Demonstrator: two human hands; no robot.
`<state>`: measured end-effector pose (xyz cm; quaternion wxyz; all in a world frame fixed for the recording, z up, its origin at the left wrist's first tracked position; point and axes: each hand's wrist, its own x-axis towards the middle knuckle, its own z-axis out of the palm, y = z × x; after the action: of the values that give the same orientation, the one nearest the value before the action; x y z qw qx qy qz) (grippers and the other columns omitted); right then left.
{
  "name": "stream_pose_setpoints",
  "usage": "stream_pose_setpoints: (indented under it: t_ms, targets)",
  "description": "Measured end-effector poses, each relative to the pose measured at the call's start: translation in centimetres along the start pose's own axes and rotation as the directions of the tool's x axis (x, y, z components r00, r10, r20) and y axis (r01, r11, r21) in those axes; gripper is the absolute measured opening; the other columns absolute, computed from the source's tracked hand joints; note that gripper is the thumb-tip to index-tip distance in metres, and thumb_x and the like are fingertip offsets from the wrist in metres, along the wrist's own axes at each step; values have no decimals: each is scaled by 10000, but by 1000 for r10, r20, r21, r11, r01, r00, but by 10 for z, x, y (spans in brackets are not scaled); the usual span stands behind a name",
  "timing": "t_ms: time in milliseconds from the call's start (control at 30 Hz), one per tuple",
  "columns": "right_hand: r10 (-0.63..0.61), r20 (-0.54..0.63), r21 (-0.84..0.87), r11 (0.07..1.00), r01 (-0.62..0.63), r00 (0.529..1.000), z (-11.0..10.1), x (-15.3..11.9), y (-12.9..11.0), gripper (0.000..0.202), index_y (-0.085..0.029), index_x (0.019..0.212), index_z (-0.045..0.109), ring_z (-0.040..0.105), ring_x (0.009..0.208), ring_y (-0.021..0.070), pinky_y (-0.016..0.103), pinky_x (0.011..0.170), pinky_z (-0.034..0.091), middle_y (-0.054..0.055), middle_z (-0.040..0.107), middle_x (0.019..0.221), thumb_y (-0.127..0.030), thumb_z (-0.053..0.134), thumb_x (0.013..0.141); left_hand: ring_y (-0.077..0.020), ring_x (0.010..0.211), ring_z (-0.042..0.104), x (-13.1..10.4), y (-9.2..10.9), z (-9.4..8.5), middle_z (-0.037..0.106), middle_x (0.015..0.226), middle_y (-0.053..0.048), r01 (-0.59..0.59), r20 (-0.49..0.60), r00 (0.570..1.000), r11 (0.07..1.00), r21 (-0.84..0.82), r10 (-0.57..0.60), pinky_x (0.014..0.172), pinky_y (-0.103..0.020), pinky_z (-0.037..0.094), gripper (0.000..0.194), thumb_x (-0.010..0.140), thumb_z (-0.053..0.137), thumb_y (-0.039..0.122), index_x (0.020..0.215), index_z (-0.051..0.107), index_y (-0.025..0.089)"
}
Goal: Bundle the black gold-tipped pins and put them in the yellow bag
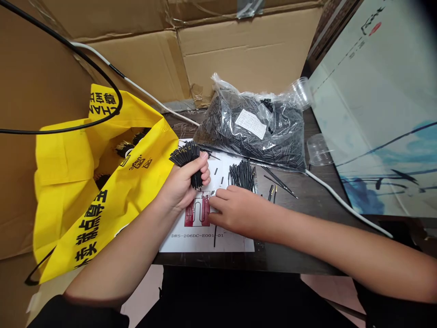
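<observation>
My left hand [189, 180] is closed round a thick bundle of short black wires [186, 154], their gold-coloured tips fanning out at the top. Over the printed paper sheet [235, 246], my right hand [235, 210] is curled with its fingertips pointing left, close to the red picture. A single thin black wire [215, 238] shows just below those fingers; whether they grip it is hidden. Beyond the right hand lies a pile of black wires [241, 175]. A few loose wires [282, 183] are scattered on the dark table to its right.
A yellow bag [136, 200] with more wire bundles [124, 148] inside stands at the left. Behind the sheet sits a clear plastic bag [252, 123] full of small black tubes. Two clear plastic cups [320, 150] and a white cable [341, 200] are at the right. Cardboard boxes [246, 59] wall the back.
</observation>
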<state>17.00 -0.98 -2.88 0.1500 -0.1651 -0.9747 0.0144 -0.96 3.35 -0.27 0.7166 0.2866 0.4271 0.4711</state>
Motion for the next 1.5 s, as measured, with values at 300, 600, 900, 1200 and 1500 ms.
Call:
stream_pose_setpoints:
  t_ms: [300,600,900,1200,1500]
  targets:
    - [5,23,-19,1000,-5,1000,-17,-3,10,213,-163,890,623,504,796,208,354,696,355,46,613,818,-104,461,1014,-39,492,412,-3,2,-1,423,581,60,49,85,995,998,47,-53,469,-165,389,433,830,823,360,669,480,150]
    - [404,12,572,748,-337,915,-92,-9,58,18,-185,979,664,603,811,139,286,764,465,2,693,888,-189,648,973,-47,472,423,-19,-21,6,444,539,42,242,368,889,962,127,-273,472,-182,368,455,902,740,420,638,505,133]
    - [668,-100,761,529,-376,738,-74,-1,34,134,-196,1049,661,610,754,117,266,711,510,-20,667,855,-180,698,921,-53,451,446,-22,-30,4,467,512,55,116,444,886,991,64,-132,466,-189,410,405,851,798,437,729,545,145]
    - [711,-153,808,490,-327,686,-71,3,33,218,-188,1121,655,629,768,130,283,736,530,-14,672,861,-245,728,924,-51,451,430,-24,-21,6,447,503,50,115,432,891,990,85,-141,468,-181,388,360,881,764,357,701,533,148]
    - [548,32,72,833,-549,836,-35,7,46,129,-155,923,726,579,850,228,369,753,381,68,674,890,-255,661,973,-59,541,491,-17,1,0,542,700,11,-23,361,932,999,-39,35,514,-182,410,242,946,674,314,784,617,144]
